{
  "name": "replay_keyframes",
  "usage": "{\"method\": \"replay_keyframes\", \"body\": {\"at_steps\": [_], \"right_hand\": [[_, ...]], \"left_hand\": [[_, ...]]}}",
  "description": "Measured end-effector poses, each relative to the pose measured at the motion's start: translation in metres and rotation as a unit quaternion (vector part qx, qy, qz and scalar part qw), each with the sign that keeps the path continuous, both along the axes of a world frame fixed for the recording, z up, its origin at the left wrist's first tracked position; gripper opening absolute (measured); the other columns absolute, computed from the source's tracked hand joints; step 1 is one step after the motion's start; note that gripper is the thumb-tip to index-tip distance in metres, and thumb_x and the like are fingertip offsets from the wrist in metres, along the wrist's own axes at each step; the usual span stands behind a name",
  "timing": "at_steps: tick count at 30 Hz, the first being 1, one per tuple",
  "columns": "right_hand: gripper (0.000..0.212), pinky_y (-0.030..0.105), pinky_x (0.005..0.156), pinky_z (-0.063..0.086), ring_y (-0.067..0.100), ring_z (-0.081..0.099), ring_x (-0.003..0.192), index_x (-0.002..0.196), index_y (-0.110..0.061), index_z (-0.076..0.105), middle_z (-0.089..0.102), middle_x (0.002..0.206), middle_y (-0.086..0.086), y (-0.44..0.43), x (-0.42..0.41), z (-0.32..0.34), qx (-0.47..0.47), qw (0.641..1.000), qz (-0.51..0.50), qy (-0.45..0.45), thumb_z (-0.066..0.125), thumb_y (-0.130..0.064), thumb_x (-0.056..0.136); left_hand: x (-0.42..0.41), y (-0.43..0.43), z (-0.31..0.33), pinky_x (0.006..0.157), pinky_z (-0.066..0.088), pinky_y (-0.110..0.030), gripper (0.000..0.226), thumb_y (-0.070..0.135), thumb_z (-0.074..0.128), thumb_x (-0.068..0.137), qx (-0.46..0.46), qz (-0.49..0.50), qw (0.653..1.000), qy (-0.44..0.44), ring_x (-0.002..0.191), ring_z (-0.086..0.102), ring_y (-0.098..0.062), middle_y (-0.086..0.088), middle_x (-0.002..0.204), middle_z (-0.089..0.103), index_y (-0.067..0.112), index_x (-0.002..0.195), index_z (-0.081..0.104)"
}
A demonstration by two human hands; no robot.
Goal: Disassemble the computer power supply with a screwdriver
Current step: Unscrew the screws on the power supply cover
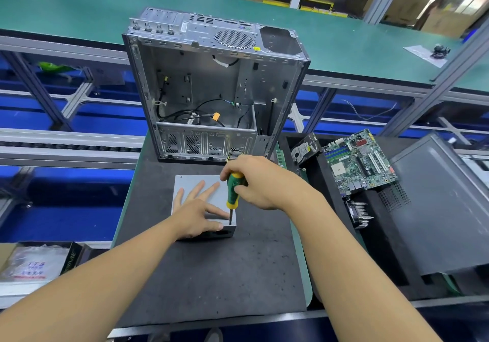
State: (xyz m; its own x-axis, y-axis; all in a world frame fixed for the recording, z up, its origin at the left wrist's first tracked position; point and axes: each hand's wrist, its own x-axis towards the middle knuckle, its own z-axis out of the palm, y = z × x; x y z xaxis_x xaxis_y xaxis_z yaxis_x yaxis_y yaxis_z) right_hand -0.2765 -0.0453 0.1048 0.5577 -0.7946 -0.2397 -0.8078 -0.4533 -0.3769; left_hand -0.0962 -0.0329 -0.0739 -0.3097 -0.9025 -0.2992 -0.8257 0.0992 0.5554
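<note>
Left forearm (105,275): bare, it comes in from 7 o'clock toward the middle of the mat.
Right forearm (344,249): bare, it comes in from 5 o'clock and crosses the mat's right edge.
Mat (211,275): dark foam sheet at the centre of the bench, speckled with small marks.
Power supply (189,181): grey metal box lying flat on the mat, just toward 6 o'clock of the computer case; a round opening shows in its near face.
Left hand (195,214): palm down on the power supply's top, fingers straight and spread toward 12 o'clock, thumb stretched along the near edge toward 3 o'clock.
Right hand (256,183): fingers and thumb curled round the screwdriver's handle, gripping it from the 3 o'clock side.
Screwdriver (233,191): green and yellow handle, held close to upright, its tip on the power supply's top at the near right corner, just beside the left thumb; whether the tip sits in a screw is too small to tell.
Computer case (211,85): open and gutted, at 12 o'clock of the power supply, with loose cables inside.
Hard drive (304,148): at 2 o'clock, leaning in a black tray.
Motherboard (360,159): green board just beyond the hard drive toward 3 o'clock.
Heatsink (357,212): finned, at 3 o'clock, below the motherboard.
Side panel (436,209): grey sheet at the far 3 o'clock edge.
Conveyor belt (79,3): green, running across at 12 o'clock behind the computer case.
</note>
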Motion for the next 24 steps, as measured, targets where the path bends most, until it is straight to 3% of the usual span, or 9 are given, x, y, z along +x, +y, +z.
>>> {"method": "replay_keyframes", "body": {"at_steps": [3, 5, 7, 10, 14, 20, 24], "right_hand": [[0.017, 0.029, 0.079, 0.044, 0.01, 0.052, 0.093, 0.107, -0.026, 0.07, 0.056, 0.102, -0.005, 0.0019, -0.0005, 0.0009, 0.006, 0.999, -0.008, -0.033, 0.061, -0.024, 0.093], [0.018, 0.028, 0.072, 0.04, 0.003, 0.051, 0.084, 0.103, -0.023, 0.073, 0.062, 0.091, -0.005, 0.0018, 0.0008, 0.0018, 0.003, 0.999, -0.012, -0.045, 0.059, -0.034, 0.097], [0.023, 0.029, 0.077, 0.041, 0.006, 0.056, 0.094, 0.113, -0.025, 0.072, 0.066, 0.099, -0.005, 0.0009, 0.0021, 0.0014, -0.008, 0.999, -0.015, -0.036, 0.055, -0.031, 0.1], [0.036, 0.032, 0.087, 0.044, 0.016, 0.053, 0.112, 0.135, -0.027, 0.055, 0.062, 0.124, -0.002, -0.0007, 0.0018, 0.0008, -0.016, 0.999, -0.027, -0.019, 0.056, -0.028, 0.099], [0.029, 0.025, 0.064, 0.032, 0.01, 0.044, 0.079, 0.125, -0.02, 0.053, 0.059, 0.117, 0.002, -0.0031, -0.0016, -0.0023, -0.016, 0.999, -0.026, -0.012, 0.055, -0.023, 0.097], [0.03, 0.029, 0.078, 0.043, 0.012, 0.048, 0.095, 0.122, -0.029, 0.063, 0.058, 0.103, -0.008, -0.003, -0.002, 0.0023, -0.022, 1.0, 0.0, -0.016, 0.059, -0.022, 0.093], [0.031, 0.036, 0.091, 0.048, 0.013, 0.05, 0.108, 0.121, -0.034, 0.063, 0.063, 0.119, -0.008, -0.0038, 0.0006, 0.0071, -0.002, 1.0, 0.029, 0.008, 0.059, -0.018, 0.095]], "left_hand": [[0.0007, 0.0, -0.0023, 0.115, -0.023, -0.047, 0.035, 0.055, 0.072, 0.082, -0.004, -0.005, 1.0, 0.001, 0.146, -0.023, 0.001, 0.039, 0.148, -0.013, 0.083, 0.079, 0.051], [0.0003, 0.0, -0.0025, 0.115, -0.024, -0.046, 0.038, 0.055, 0.072, 0.082, -0.005, -0.005, 1.0, 0.002, 0.145, -0.024, 0.002, 0.04, 0.145, -0.016, 0.085, 0.078, 0.048], [0.0, 0.0002, -0.0019, 0.115, -0.024, -0.045, 0.038, 0.056, 0.072, 0.082, -0.005, -0.003, 1.0, 0.003, 0.146, -0.022, 0.001, 0.041, 0.144, -0.015, 0.086, 0.08, 0.048], [-0.0002, 0.0005, -0.0014, 0.115, -0.023, -0.045, 0.039, 0.056, 0.072, 0.082, -0.007, 0.002, 1.0, 0.003, 0.147, -0.021, 0.0, 0.04, 0.148, -0.013, 0.086, 0.079, 0.047], [-0.0016, 0.001, 0.0013, 0.116, -0.022, -0.045, 0.04, 0.056, 0.072, 0.082, -0.009, 0.003, 1.0, 0.004, 0.149, -0.02, -0.001, 0.037, 0.155, -0.007, 0.086, 0.077, 0.047], [-0.0011, 0.0021, 0.0044, 0.116, -0.022, -0.045, 0.03, 0.054, 0.072, 0.083, -0.001, 0.005, 1.0, 0.007, 0.149, -0.02, -0.003, 0.031, 0.16, -0.002, 0.078, 0.078, 0.055], [-0.0009, 0.0026, 0.0046, 0.115, -0.023, -0.045, 0.027, 0.054, 0.072, 0.083, -0.001, 0.005, 1.0, 0.007, 0.149, -0.02, -0.003, 0.029, 0.161, -0.001, 0.076, 0.081, 0.056]]}}
